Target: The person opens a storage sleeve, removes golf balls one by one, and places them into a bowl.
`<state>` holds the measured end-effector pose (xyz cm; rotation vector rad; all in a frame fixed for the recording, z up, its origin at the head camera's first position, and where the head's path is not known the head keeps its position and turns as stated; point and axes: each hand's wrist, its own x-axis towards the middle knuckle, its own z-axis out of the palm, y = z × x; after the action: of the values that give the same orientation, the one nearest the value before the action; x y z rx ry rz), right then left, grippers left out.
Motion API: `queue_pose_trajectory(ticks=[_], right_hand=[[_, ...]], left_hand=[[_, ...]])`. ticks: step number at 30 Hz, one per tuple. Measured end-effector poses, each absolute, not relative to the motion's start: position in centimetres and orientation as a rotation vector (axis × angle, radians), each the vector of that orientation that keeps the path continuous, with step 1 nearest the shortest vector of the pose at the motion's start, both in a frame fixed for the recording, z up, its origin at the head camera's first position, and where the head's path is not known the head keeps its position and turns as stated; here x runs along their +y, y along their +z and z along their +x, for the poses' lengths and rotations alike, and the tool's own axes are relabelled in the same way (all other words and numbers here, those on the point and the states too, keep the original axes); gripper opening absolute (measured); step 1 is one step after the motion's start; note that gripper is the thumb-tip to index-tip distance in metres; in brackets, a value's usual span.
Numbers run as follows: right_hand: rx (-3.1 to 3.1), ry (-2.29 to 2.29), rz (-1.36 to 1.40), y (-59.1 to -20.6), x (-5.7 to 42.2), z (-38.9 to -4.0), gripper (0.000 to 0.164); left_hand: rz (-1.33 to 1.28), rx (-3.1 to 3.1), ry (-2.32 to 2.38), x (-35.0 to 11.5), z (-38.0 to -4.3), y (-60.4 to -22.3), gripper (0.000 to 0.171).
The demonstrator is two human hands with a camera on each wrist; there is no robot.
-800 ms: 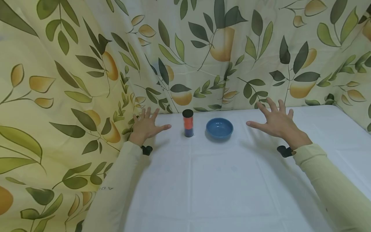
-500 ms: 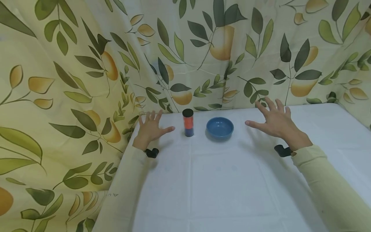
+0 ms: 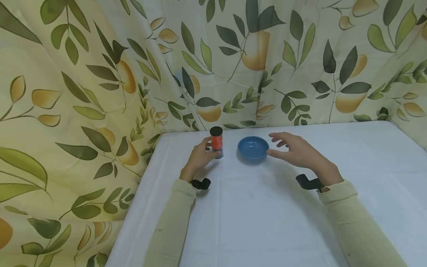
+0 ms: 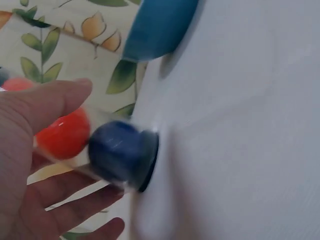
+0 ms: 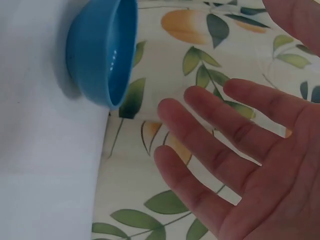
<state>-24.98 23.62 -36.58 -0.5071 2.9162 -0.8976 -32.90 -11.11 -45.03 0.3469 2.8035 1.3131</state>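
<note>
An upright clear tube with a black cap holds orange-red and blue balls; its dark base stands on the white-covered table. My left hand is around the tube, thumb across the near side and fingers extended along the other; a firm grip does not show. In the left wrist view, the red ball and blue ball show beyond the thumb. A blue bowl sits right of the tube. My right hand is beside the bowl's right rim, fingers relaxed, holding nothing; the right wrist view shows them apart from the bowl.
A curtain printed with leaves and fruit hangs behind the table and along its left side. The table's far edge lies just beyond the tube and bowl. A dark wrist camera is on the left wrist, another on the right.
My left hand has moved right from the table's left side to the tube. The right hand has come left and lower to the bowl, its spread fingers drawing in. Tube and bowl stay in place.
</note>
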Motion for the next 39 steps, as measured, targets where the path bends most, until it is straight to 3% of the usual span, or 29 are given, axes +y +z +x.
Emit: queue_pose_trajectory(ticks=[10, 16, 28, 39], right_hand=[[2.89, -0.888, -0.606, -38.0, 23.3, -25.0, 0.061], [2.835, -0.893, -0.72, -38.6, 22.7, -24.6, 0.052], [2.79, -0.885, -0.801, -39.0, 22.1, -24.7, 0.052], [2.774, -0.928, -0.8, -39.3, 21.6, -24.9, 0.048]], left_hand=[[0.318, 2.884, 1.412, -9.1, -32.8, -47.0, 0.056], [0.335, 2.927, 1.404, -9.1, -32.5, -47.2, 0.055], [0.382, 2.923, 1.352, -9.0, -32.3, -47.1, 0.058], [0.518, 2.929, 1.252, -9.6, -32.2, -46.3, 0.046]])
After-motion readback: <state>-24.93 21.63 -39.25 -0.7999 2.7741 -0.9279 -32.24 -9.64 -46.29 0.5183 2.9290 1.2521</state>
